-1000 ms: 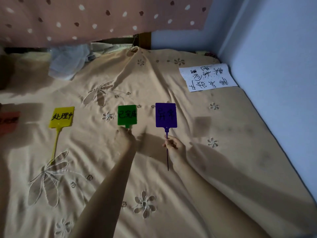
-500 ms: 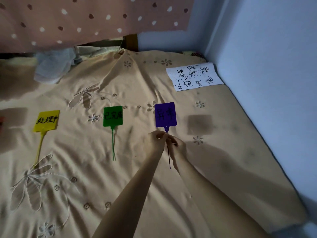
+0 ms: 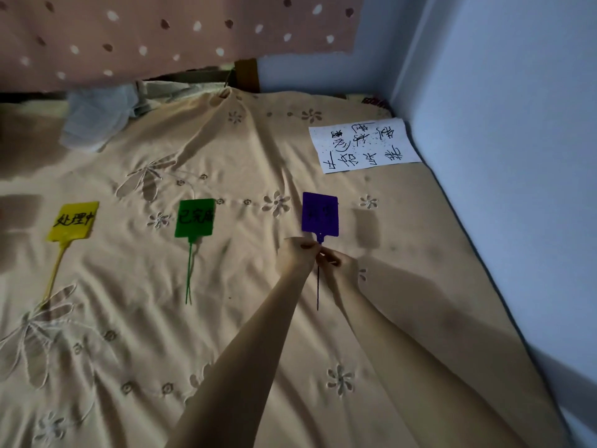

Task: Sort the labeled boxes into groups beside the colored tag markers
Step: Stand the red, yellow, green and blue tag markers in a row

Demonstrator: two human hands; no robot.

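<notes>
Purple tag (image 3: 319,215) flat on the beige bedsheet (image 3: 226,318), at the right end of a row, thin stem pointing back toward the wearer. Left hand (image 3: 298,253) and right hand (image 3: 339,265) meeting just below its head, fingers curled and pinching the stem close together, probably to nudge the marker square and set its spot before any sorting begins. Green tag (image 3: 194,217) in the middle and yellow tag (image 3: 72,221) at the left, both untouched, heads up and stems trailing down, spaced well apart, likely so that a group can gather beside each. Three markers in all: one yellow, one green, one purple, each with dark handwriting. One white sheet of paper (image 3: 365,145) with handwritten characters near the blue wall (image 3: 500,124), well behind the purple marker. Two hands, both busy on the same stem. No labeled boxes in view, so none yet grouped; sorting seemingly still at the setting-out stage.
</notes>
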